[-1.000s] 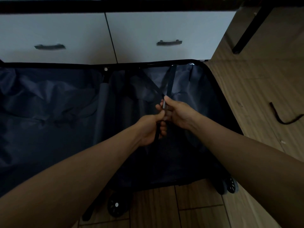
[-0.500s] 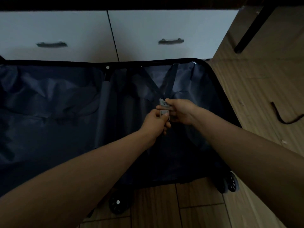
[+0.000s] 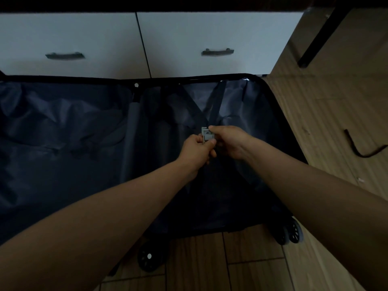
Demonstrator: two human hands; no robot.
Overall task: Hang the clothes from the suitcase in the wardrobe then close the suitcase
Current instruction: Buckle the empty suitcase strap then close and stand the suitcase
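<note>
Suitcase [image 3: 63,143] is laid open on the floor, both halves showing dark lining; no clothes are seen in it, so the hanging part is judged done and the closing part is in hand.

Left to right:
- Left half of lining at 9 o'clock: loose and wrinkled, nothing resting on it.
- Hinge seam down the centre, white drawers [image 3: 210,38] at 12 o'clock just behind the case rim.
- Left hand [image 3: 197,153]: clenched on the lower end of the grey buckle [image 3: 207,135], thumb on top.
- Right hand [image 3: 228,141]: upper part of the same buckle is pinched between thumb and fingers; the dark strap [image 3: 216,103] runs from it toward 12 o'clock.
- Wheels at 5 and 6 o'clock; a dark cord [image 3: 361,148] lies on the floor at 3 o'clock, well apart from the case.

Whether the buckle halves are already latched cannot be told; the join is hidden by the fingers.

Advice for the step:
- Halves to be lined up straight, then pushed together along the strap axis until seated.
- Strap to be kept flat, untwisted.
- Latch to be checked with a light pull apart.
- Loose lining to be tucked inside the rim before the lid is folded, otherwise fabric is likely caught in the zip.
</note>
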